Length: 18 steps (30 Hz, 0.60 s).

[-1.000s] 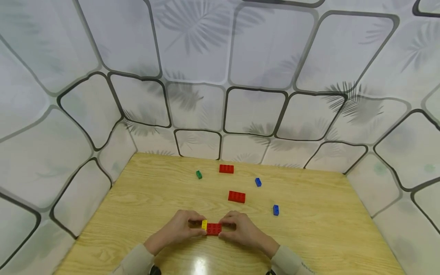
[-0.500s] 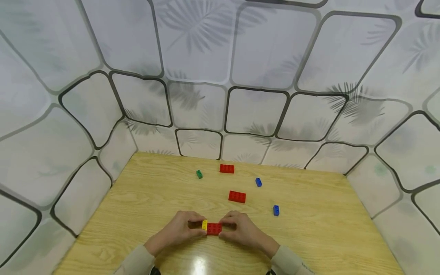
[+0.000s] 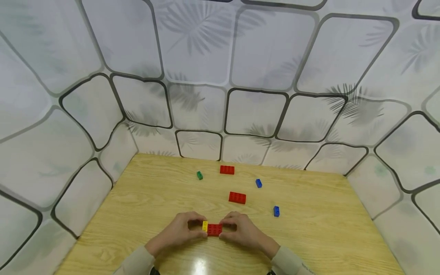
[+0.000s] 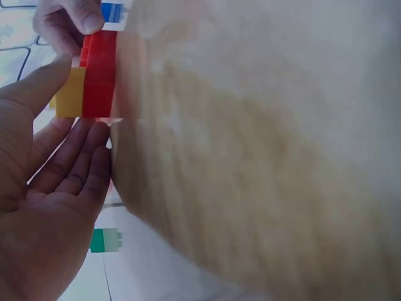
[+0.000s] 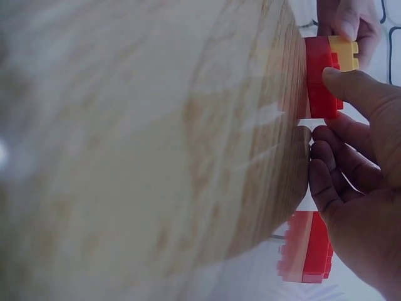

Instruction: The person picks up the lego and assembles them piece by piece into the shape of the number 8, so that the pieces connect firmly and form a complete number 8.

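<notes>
At the near middle of the table lies a red brick (image 3: 214, 230), its studs facing up. A small yellow brick (image 3: 204, 226) sits on top of its left end, as the left wrist view also shows. My left hand (image 3: 181, 230) pinches the yellow brick between thumb and index finger, with the other fingers loosely bent beside the table. From the opposite side, my right hand (image 3: 243, 230) pinches the red brick's right end. In the right wrist view, the thumb presses near the studs of the red brick (image 5: 318, 94), and the yellow brick (image 5: 340, 49) stands at the far end.
Beyond the hands lie another red brick (image 3: 237, 197) and, near the back edge, a further red brick (image 3: 227, 170). A green brick (image 3: 199, 175) is at the back left. Two blue bricks (image 3: 259, 183) lie to the right. Patterned cloth walls (image 3: 254, 110) enclose the wooden table (image 3: 144, 198).
</notes>
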{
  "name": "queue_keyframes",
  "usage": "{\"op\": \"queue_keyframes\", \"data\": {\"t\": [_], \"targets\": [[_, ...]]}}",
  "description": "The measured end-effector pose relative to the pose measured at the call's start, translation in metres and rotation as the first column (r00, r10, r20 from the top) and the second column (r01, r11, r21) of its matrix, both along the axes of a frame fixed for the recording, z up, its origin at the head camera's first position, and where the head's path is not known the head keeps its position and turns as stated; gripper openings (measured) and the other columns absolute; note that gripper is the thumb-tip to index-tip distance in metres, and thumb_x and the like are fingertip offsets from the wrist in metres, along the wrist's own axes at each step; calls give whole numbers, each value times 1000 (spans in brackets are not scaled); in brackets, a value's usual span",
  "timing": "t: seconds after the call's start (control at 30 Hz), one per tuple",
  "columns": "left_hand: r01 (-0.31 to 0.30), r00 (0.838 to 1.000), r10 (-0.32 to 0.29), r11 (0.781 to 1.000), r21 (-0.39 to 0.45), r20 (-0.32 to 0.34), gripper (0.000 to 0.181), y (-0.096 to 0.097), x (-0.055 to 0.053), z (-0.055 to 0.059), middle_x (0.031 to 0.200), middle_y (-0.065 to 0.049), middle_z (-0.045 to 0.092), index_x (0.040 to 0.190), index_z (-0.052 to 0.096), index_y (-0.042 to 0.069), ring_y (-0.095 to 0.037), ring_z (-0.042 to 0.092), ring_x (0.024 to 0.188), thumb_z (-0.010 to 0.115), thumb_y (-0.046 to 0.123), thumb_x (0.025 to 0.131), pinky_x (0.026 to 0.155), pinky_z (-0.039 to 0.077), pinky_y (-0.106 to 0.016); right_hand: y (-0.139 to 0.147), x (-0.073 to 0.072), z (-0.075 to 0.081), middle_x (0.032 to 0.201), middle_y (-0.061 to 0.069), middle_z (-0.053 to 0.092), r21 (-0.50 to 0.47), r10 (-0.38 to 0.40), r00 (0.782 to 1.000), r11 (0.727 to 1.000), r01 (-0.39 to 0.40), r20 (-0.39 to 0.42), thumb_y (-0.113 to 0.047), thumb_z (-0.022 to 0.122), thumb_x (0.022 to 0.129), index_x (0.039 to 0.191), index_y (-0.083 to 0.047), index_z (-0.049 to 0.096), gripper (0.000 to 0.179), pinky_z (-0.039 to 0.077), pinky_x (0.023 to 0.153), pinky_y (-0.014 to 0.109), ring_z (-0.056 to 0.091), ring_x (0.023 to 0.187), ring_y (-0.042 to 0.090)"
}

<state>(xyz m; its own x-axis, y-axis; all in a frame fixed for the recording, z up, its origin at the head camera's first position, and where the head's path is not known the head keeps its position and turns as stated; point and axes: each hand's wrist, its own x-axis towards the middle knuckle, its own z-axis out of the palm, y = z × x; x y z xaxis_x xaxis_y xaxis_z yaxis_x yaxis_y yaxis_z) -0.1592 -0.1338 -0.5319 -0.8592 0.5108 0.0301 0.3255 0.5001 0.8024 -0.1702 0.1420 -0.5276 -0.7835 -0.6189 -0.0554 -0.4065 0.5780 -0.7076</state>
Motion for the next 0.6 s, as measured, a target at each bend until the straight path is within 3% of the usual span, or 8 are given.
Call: {"op": "queue_keyframes", "data": {"t": [0.2,0.37,0.5,0.6], "targets": [[19,999,-21,999,38,44,46,-1,0,3,114,8,68,119,69,16,-13,64,106,80,43,83,92,52,-30,0,2,2,109,-17,64,-1,1,1000,1000,-1,-6,-44,71,91,118,-25,72,33,51,90,27,58,102,4],[8,999,-10,999,49,43,42,-1,1,3,115,7,68,118,69,17,-17,64,107,80,39,83,92,53,-33,-1,2,2,108,-16,65,-3,2,1000,1000,-2,-19,-43,72,91,116,-24,72,32,51,90,27,59,101,4],[-23,1000,23,1000,9,-4,44,0,3,4,118,8,67,117,71,19,-19,61,114,80,44,82,99,49,-42,-1,2,2,108,-16,65,-7,1,1000,1000,-1,-23,-43,72,90,115,-24,72,32,51,90,27,59,101,3],[-31,997,30,999,-15,-65,45,1,5,5,124,1,66,118,72,18,-28,55,125,81,43,82,106,42,-55,-1,2,2,108,-17,65,-8,3,1000,1000,-3,-26,-43,72,90,115,-25,72,31,51,90,27,59,101,3]]}}
